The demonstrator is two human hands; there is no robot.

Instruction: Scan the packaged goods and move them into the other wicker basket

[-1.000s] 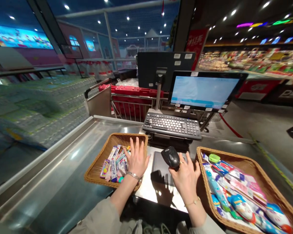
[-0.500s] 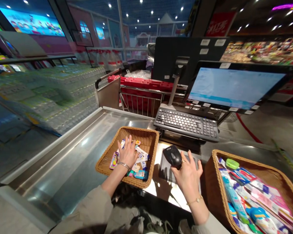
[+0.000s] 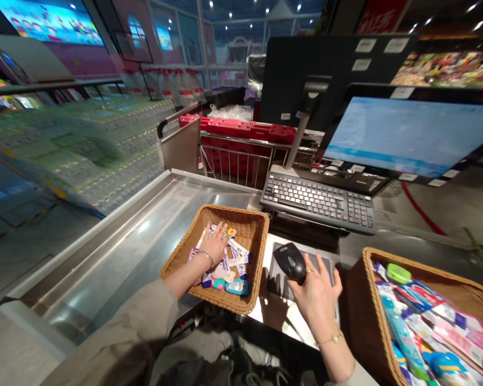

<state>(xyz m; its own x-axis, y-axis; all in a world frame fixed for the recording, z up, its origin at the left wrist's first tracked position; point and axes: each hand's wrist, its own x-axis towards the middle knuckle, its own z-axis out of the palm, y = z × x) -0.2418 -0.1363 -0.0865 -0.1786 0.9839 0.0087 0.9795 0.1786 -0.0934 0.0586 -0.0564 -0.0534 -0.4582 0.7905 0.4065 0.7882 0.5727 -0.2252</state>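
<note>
My left hand (image 3: 215,245) lies on the packaged toothbrushes (image 3: 229,265) inside the left wicker basket (image 3: 249,225), its fingers curled down onto the packs. Whether it grips one is hidden. My right hand (image 3: 316,292) holds a black handheld barcode scanner (image 3: 290,261) above the dark scanner pad (image 3: 279,279) on the checkout counter. A second wicker basket (image 3: 360,300) at the right holds several toothbrush and toothpaste packs (image 3: 422,316).
A keyboard (image 3: 320,201) and a lit monitor (image 3: 414,136) stand behind the pad. The steel counter (image 3: 137,241) stretches left. A shopping cart with red baskets (image 3: 237,145) sits behind the counter. Stacked bottled water (image 3: 76,145) fills the left.
My left hand has pushed deeper into the left basket and curled onto the packs. The view has shifted left and down. My right hand keeps the scanner.
</note>
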